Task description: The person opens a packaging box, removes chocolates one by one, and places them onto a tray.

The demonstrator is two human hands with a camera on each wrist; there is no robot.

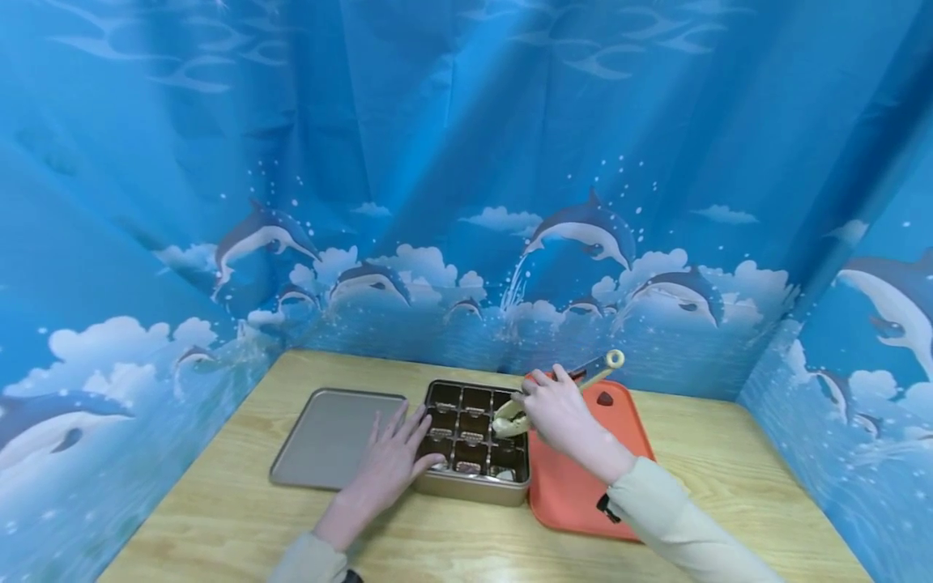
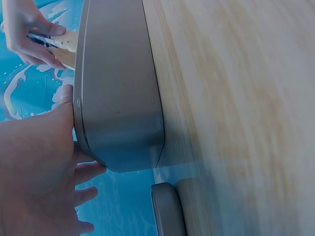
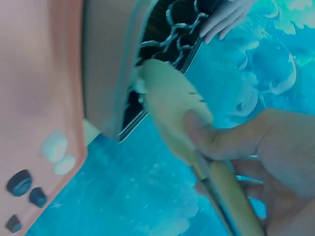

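My right hand (image 1: 555, 413) grips cream-coloured tongs (image 3: 177, 103), their ring end pointing up and away. The rounded tong heads dip into the right side of a metallic brown box (image 1: 474, 488) divided into several dark square compartments. In the right wrist view, something pale shows at the tong tips; its kind is unclear. Small pieces lie in the box's front compartments, one of them whitish. My left hand (image 1: 394, 453), fingers spread and straight, touches the box's left edge with the thumb over the front left corner.
Right of the box, a red-orange tray (image 1: 568, 486) carries several small pieces, including a dark brown one (image 1: 605, 398) and a white one (image 3: 54, 146). A flat metallic lid (image 1: 331, 437) lies on the wooden table at the left. A blue dolphin-print curtain (image 1: 437, 162) surrounds the table.
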